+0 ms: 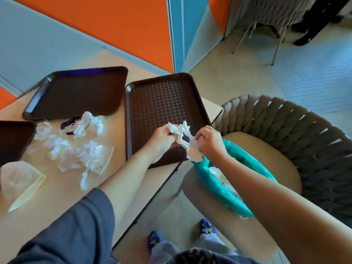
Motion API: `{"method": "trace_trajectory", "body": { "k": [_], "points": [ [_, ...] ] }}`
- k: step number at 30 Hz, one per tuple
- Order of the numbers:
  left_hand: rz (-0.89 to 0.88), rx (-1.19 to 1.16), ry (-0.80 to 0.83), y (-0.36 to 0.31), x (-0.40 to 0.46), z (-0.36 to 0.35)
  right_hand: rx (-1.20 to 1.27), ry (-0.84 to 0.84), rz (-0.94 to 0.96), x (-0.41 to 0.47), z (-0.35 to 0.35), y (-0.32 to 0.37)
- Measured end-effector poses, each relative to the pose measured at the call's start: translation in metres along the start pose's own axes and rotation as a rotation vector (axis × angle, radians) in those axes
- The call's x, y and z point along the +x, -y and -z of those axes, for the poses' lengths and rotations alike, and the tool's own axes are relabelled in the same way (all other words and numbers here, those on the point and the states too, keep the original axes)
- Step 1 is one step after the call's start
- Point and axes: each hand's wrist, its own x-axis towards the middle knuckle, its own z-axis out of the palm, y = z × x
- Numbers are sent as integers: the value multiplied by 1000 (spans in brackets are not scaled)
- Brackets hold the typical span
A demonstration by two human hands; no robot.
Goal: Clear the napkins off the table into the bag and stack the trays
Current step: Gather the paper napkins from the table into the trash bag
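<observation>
At the far left edge of the frame a dark tray [13, 141] is cut off, and below it a flat pale wrapper [22, 181] lies on the table [62, 197]. Right of that, a heap of crumpled napkins [76, 147] is spread at mid-left, just below a second brown tray [76, 92]. A third tray [163, 115], checker-textured, lies at centre, its near end over the table's edge. Above that end the left hand [162, 138] and the right hand [210, 141] both pinch one crumpled napkin [185, 141], stretched between them. Below the right hand a teal bag [219, 189] stands open on a woven chair [308, 141], with what may be napkins inside, though blurred.
</observation>
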Motion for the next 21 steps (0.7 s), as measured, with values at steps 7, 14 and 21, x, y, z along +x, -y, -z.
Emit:
{"method": "trace_trajectory", "body": {
  "k": [7,14,21],
  "points": [
    [4,232,160,16,20,-110,26,-64,-166,-25,54,-90],
    [-100,717,293,49,42,-194,-3,35,-416,-52,86,-161],
    [-268,1476,398,94,49,-204,-214,364,-494,-82,86,-206]
  ]
}}
